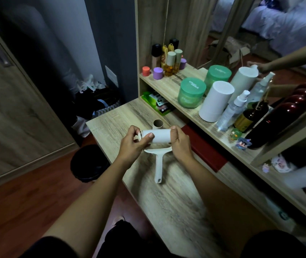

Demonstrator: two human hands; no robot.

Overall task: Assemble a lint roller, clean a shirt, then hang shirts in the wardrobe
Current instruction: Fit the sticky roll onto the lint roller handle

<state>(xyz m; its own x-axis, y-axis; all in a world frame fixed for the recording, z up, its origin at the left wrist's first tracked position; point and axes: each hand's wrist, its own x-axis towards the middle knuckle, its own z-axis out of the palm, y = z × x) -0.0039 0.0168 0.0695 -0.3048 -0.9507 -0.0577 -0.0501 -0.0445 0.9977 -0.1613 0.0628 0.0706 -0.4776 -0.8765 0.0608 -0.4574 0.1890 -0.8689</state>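
table (167, 202): matt wood-grain | lint roller handle (158, 164): smooth plastic, seemingly | empty core (157, 124): brown cardboard

One view only, worn on my head, wide-angle, looking forward and down over my forearms at the desk (169, 198) from close above its near edge. Faces the desk's far left corner; shelf (169, 84) and mirror (260, 34) curve off to the right.
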